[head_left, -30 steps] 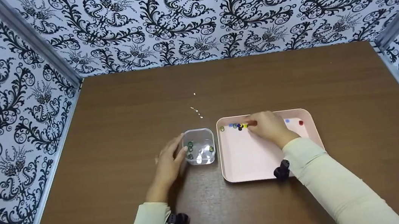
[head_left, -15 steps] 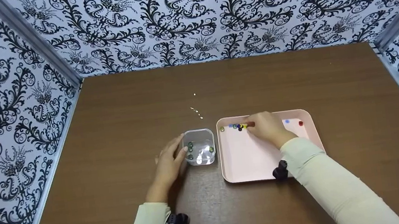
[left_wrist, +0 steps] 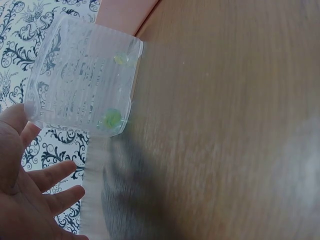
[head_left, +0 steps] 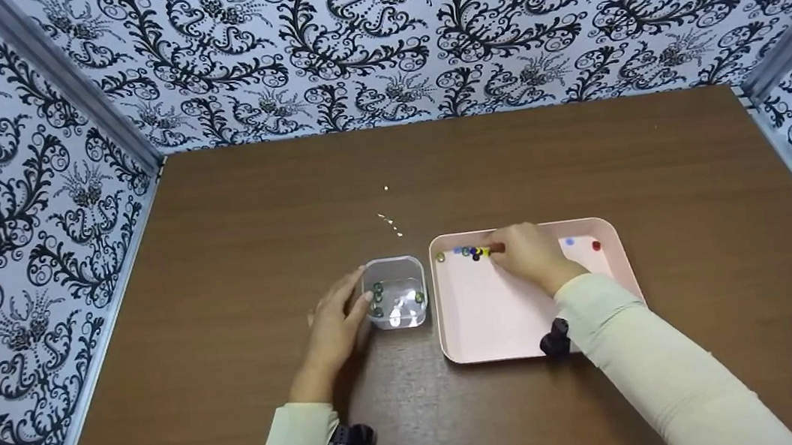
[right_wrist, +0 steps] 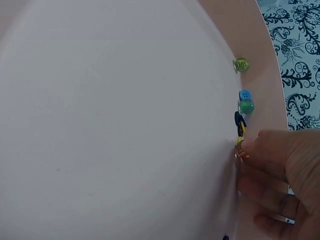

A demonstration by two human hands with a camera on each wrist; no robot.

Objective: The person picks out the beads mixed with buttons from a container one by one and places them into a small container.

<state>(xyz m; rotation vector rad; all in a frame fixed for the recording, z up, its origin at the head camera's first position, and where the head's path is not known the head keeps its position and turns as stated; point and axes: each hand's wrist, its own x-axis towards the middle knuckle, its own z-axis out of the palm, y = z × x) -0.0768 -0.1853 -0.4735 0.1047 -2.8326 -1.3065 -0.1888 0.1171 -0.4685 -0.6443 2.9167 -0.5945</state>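
Observation:
In the head view my left hand [head_left: 336, 320] is at the left side of a clear plastic container [head_left: 399, 324]. Its thumb tip overlaps the rim, another finger lies outside the wall, and further fingers stretch out free. Several green marbles [head_left: 377, 291] lie inside with a yellowish marble [head_left: 419, 297]. My right hand [head_left: 532, 255] reaches to the far wall of a pink tray [head_left: 492, 324]. Its fingertips pinch a clear marble with orange in it [right_wrist: 242, 151], partly covered. Beside them are yellow and dark buttons [right_wrist: 240, 125], a green marble [right_wrist: 246, 106] and a blue button [right_wrist: 245, 94].
A yellow-green marble [head_left: 441, 256] sits in the tray's far left corner. Right of my hand lie a light blue button [head_left: 570, 241] and a red button [head_left: 597, 245]. The brown table [head_left: 273, 207] meets patterned walls [head_left: 373, 36] at its back and sides.
My right forearm has shifted very slightly left, while its fingertips stay at the same spot by the tray's far wall. The left hand and container have not visibly moved.

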